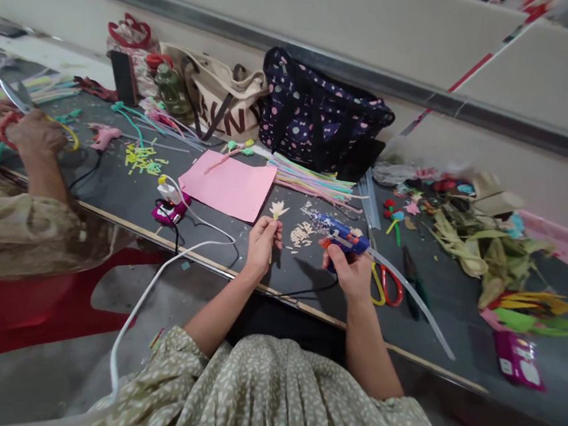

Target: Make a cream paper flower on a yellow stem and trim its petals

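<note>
Pale flower (278, 210) and blue glue gun (344, 235) held over a dark table (293, 277)
Left hand (264, 240) pinches the pale flower's stem near the pink sheet (234, 187); right hand (351, 272) grips the blue glue gun's handle, pale pieces (301, 233) lying on the dark table between the 2 hands

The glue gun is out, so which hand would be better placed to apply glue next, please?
Right hand, probably: it grips the glue gun, aimed towards the pale flower in the left hand.
</note>
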Demonstrator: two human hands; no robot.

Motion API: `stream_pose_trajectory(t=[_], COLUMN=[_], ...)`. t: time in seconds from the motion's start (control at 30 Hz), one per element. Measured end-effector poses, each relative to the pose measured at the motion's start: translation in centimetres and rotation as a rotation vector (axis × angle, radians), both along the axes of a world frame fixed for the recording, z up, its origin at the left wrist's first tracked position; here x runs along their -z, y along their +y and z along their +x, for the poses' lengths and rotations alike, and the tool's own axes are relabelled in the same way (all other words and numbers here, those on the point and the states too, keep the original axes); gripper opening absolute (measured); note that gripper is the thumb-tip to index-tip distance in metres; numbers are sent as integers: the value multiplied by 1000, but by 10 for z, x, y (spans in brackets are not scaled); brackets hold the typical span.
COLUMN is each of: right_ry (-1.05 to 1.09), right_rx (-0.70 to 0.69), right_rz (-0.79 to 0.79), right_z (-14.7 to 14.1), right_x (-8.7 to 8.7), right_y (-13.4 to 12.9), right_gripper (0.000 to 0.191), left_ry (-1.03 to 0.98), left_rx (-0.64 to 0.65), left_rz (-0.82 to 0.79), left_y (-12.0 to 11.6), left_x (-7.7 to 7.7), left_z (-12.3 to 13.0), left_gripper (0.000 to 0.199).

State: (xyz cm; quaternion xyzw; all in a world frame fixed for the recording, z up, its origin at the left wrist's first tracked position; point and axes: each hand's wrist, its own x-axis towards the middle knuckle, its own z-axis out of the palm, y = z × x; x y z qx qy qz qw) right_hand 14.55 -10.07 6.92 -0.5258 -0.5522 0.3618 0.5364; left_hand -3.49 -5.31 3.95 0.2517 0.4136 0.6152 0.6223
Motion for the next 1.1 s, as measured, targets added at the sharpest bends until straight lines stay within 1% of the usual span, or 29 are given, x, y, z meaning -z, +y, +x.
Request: stream_pose_trajectory(t=[0.1, 0.2, 0.3, 0.4, 0.57, 0.77, 0.9, 1.1], right_ry=[-44, -64, -58, -40, -38, -55, -69, -78], right_rx=[66, 96, 109, 96, 57, 73, 76, 75], right_rz=[25, 47, 67, 89, 67, 46, 26, 9], right_z=[2, 4, 7, 10, 12, 13, 13, 13], right_x=[-1, 0, 1, 2, 6, 7, 5, 5], right_y=[-9, -15, -19, -22, -23, -23, -23, -24], right_gripper=[18, 15, 14, 12, 13, 16, 21, 22], left_ry=[94, 160, 180, 198, 188, 190, 187, 131], left_rx=[-21, -56, -65, -48, 36, 119, 136, 109], left_rz=[72, 96, 107, 115, 68, 31, 45, 21], left_y=[0, 0, 0, 0, -1, -2, -1, 2], left_x=[-1, -2, -4, -6, -8, -10, -11, -11], left_z=[6, 9, 12, 13, 14, 15, 14, 13], left_gripper=[24, 20, 21, 23, 30, 33, 34, 40])
